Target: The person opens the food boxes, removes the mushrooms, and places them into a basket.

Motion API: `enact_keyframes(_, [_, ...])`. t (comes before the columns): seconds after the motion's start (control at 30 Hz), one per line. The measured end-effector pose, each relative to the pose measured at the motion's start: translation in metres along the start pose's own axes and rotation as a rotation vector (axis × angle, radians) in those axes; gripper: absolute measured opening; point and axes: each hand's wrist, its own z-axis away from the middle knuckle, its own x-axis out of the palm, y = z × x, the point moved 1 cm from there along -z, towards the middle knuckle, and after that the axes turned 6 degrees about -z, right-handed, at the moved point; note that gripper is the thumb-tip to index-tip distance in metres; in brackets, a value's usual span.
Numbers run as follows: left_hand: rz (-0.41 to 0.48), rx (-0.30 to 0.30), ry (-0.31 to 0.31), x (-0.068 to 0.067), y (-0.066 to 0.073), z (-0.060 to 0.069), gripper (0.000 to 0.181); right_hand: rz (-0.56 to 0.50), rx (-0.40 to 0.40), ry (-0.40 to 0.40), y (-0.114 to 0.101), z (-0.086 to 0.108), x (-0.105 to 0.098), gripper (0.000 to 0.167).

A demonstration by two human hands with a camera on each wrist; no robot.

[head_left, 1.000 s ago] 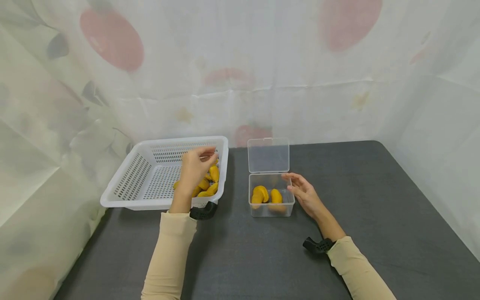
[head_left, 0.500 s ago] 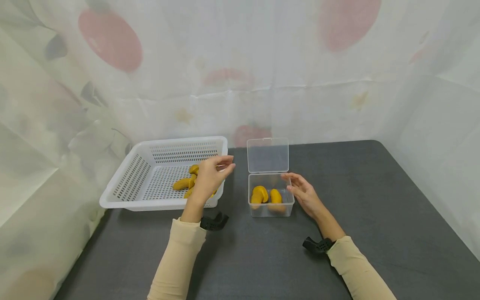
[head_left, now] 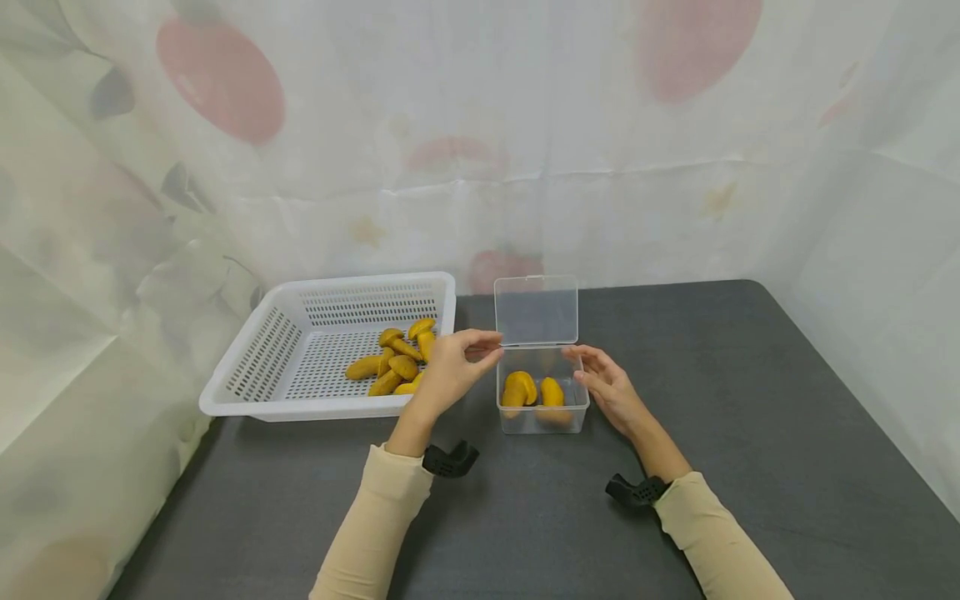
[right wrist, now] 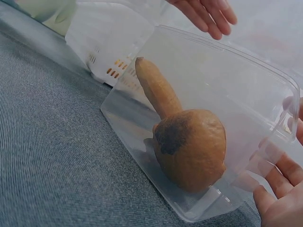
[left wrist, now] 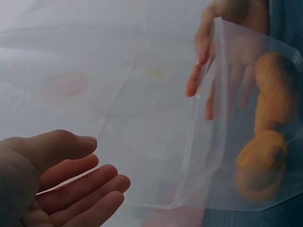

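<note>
A clear plastic box [head_left: 543,423] stands on the table with its hinged lid [head_left: 536,310] raised at the back. Yellow-brown mushrooms [head_left: 552,392] lie inside; a rounded cap [right wrist: 191,149] and a stem show through the wall in the right wrist view. My left hand [head_left: 459,367] hovers at the box's left rim, thumb and fingers apart; nothing shows between them in the left wrist view. At the opposite side my right hand [head_left: 611,390] touches the right wall near the back corner, its fingers [left wrist: 191,80] extended along the rim.
Left of the box stands a white perforated basket [head_left: 247,400] holding several more mushrooms [head_left: 386,362] toward its right end. A dark cloth covers the table [head_left: 675,333]. A pale printed sheet [head_left: 480,100] hangs behind, with others at both sides.
My left hand has moved right, from above the basket to the box's left rim, uncovering the mushrooms in the basket. My right hand and the box have stayed in place.
</note>
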Motion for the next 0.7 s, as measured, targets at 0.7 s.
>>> enact_keyframes(0.7, [0.115, 0.071, -0.436, 0.047, -0.016, -0.023, 0.034, 0.016, 0.011, 0.005, -0.001, 0.0, -0.001, 0.039])
